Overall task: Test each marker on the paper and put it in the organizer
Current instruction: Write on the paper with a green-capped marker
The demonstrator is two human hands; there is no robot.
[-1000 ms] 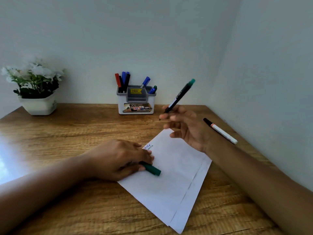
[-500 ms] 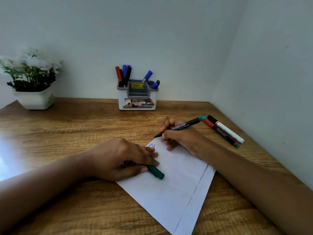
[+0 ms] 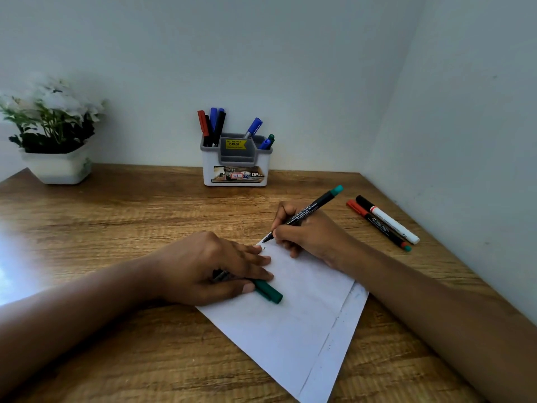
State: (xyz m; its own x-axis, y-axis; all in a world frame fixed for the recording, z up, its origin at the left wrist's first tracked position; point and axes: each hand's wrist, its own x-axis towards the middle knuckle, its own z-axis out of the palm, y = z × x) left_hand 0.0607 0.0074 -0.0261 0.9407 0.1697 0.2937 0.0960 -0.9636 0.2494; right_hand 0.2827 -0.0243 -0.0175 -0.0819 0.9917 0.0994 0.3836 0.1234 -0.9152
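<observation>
A white sheet of paper [image 3: 296, 318] lies angled on the wooden desk. My right hand [image 3: 308, 234] grips an uncapped black marker with a green end [image 3: 315, 205], its tip touching the paper's far corner beside small scribbles. My left hand [image 3: 209, 266] rests on the paper's left edge and holds the green cap [image 3: 268, 292] between thumb and fingers. The white and grey organizer [image 3: 236, 170] stands at the back with several red, blue, black and green markers upright in it.
Two more markers lie side by side at the right: a white one with a black cap [image 3: 388, 219] and a black one with a red cap [image 3: 377, 224]. A white pot of flowers [image 3: 55, 158] stands back left. Walls close in behind and to the right.
My right hand came down from mid-air with the marker and set its tip on the paper's far corner. My left hand stayed on the paper with the cap.
</observation>
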